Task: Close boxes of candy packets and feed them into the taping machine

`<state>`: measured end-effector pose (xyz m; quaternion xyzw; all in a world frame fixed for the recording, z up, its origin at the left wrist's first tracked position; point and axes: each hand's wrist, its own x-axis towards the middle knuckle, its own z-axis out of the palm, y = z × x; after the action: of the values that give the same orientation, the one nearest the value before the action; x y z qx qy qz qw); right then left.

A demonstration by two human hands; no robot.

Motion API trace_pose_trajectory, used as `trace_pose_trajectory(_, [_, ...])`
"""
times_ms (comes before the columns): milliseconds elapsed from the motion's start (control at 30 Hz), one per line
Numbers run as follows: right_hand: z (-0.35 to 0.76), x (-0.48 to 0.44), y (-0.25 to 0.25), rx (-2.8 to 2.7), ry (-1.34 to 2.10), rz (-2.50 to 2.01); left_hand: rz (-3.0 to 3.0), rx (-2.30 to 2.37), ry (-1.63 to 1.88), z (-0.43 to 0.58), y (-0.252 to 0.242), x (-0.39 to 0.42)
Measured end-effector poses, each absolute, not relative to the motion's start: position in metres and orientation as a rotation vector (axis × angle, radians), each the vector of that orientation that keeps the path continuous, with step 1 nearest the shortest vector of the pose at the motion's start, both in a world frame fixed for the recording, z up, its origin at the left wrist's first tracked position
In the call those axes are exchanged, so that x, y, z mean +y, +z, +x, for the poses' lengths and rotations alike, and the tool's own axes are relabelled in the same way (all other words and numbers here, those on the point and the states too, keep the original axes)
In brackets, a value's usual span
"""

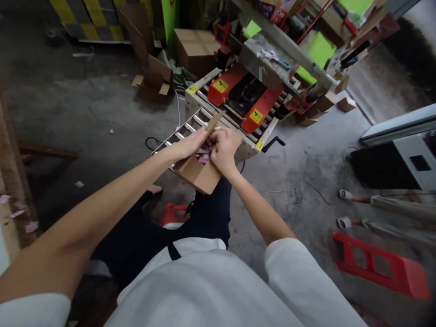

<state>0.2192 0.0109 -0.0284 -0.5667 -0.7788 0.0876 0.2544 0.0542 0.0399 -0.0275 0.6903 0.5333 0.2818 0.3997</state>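
An opened cardboard box (pixel 194 172) sits at the near end of a roller conveyor, its flaps raised. Small pink and purple packets (pixel 204 156) show inside it. My left hand (pixel 193 143) lies along the left side of the box, its fingertips closed at the far upright flap (pixel 214 121). On the right side, my right hand (pixel 223 147) curls over the box edge with bent fingers close to that same flap. Both sets of fingertips are partly hidden, so any packet in them cannot be made out.
Beyond the conveyor rollers (pixel 199 120) stands a sealing machine with red side guides (pixel 257 113) and a crank handle (pixel 274 143). A closed carton (pixel 195 50) and an open carton (pixel 156 77) are on the floor. Red plastic stools (pixel 381 265) and another person's feet (pixel 344 222) are at right.
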Motion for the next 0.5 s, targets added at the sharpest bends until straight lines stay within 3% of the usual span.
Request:
trace_pose_trajectory(167, [0.230,0.013,-0.041,-1.654,0.164,-1.736,2.090,1.588,0.402,0.081,-0.023,0.009])
trace_pose_trajectory(500, [0.206,0.029,-0.026,-1.808,0.111,-1.921,2.128,1.477,0.113,0.069,-0.008,0.010])
